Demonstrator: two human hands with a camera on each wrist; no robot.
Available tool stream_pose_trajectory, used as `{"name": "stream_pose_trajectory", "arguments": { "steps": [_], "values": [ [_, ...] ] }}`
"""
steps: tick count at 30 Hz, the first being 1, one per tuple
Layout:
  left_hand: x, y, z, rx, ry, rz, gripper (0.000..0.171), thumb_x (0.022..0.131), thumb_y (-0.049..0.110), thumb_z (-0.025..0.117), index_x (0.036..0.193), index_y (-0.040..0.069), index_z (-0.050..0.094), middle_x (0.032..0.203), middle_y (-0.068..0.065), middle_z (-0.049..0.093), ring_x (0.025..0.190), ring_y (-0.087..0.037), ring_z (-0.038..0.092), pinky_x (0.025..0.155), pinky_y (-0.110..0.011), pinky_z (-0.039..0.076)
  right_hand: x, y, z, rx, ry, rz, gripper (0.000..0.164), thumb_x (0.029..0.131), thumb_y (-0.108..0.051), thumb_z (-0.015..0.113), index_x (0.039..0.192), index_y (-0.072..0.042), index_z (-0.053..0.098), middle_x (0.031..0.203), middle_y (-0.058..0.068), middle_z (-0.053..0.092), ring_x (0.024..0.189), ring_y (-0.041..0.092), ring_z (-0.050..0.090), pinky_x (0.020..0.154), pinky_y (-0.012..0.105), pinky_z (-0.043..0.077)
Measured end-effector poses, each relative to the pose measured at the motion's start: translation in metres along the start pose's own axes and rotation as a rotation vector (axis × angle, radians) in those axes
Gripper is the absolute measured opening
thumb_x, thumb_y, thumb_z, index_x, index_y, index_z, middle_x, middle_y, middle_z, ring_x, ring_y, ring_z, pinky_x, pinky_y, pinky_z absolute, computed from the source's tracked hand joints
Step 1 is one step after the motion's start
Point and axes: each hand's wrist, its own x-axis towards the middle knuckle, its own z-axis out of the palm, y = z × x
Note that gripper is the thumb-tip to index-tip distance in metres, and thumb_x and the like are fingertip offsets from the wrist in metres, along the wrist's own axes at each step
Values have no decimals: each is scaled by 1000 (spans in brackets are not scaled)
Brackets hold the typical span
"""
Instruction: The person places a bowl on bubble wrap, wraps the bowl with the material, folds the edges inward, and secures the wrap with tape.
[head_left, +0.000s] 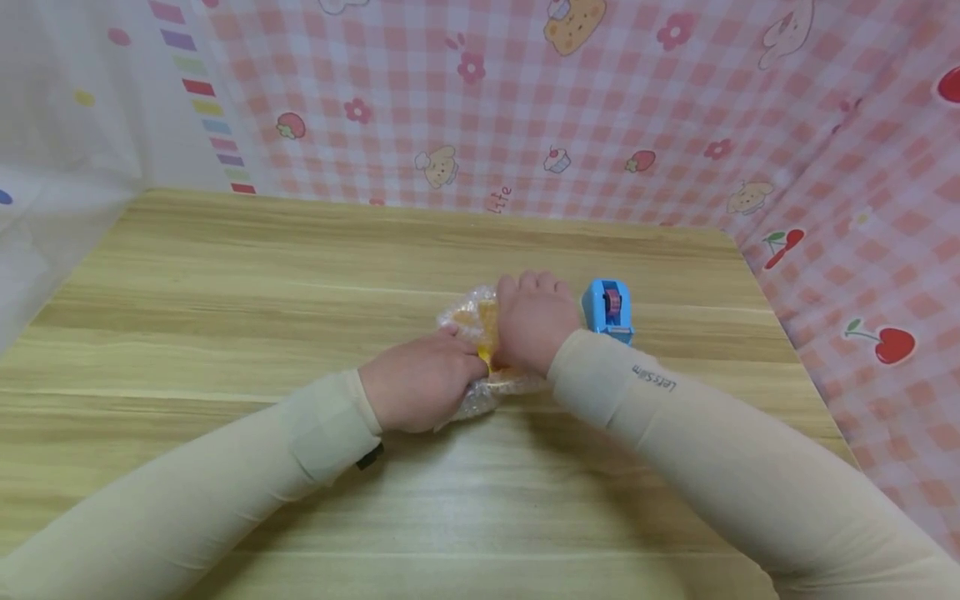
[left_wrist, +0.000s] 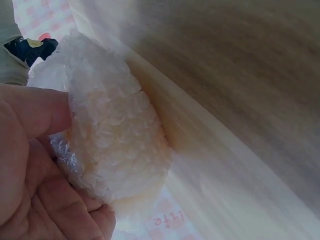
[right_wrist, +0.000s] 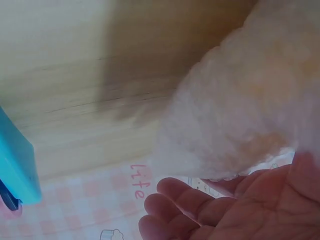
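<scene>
A bundle of clear bubble wrap [head_left: 480, 406] lies between both hands, with something yellow-orange [head_left: 487, 321] showing inside; its kind cannot be made out. On the bundle's left side, my left hand [head_left: 423, 379] grips the wrap between thumb and curled fingers, as the left wrist view shows. My right hand [head_left: 536, 321] is over the right side, back of the hand up. Seen from its wrist, the right thumb lies against the bubble wrap [right_wrist: 220, 105] and the index finger passes behind it, while the other fingers [right_wrist: 175, 200] are loosely bent outside.
A blue tape dispenser [head_left: 609, 312] with a pink roll stands just right of the right hand. The wood-grain table [head_left: 225, 292] is bounded by a pink checked cloth [head_left: 480, 150] at the back and right, and pale sheeting [head_left: 67, 125] at the left.
</scene>
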Motion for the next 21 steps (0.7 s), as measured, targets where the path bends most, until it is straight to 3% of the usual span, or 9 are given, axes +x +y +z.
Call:
{"name": "stream_pose_trajectory", "arguments": {
  "steps": [7,13,21],
  "values": [
    [-2,0,-1,5,3,3,15,104,10,60,108,10,74,107,-5,73,111,-22,68,126,-46,39,-1,5,-4,35,14,-6,92,81,-56,86,144,-4,44,136,20,55,128,38,50,121,55,40],
    [-2,0,-1,15,14,20,14,102,7,60,105,9,74,99,-3,71,100,-20,67,122,-45,43,-3,6,-3,-12,23,-9,90,83,-58,84,141,-1,44,131,21,54,125,40,50,116,57,42],
    [-3,2,-3,15,-4,8,14,102,7,61,108,9,74,102,-4,72,106,-21,68,125,-49,40,0,10,-6,47,12,37,88,83,-56,85,142,-5,46,133,18,54,125,37,49,120,55,40]
  ]
}}
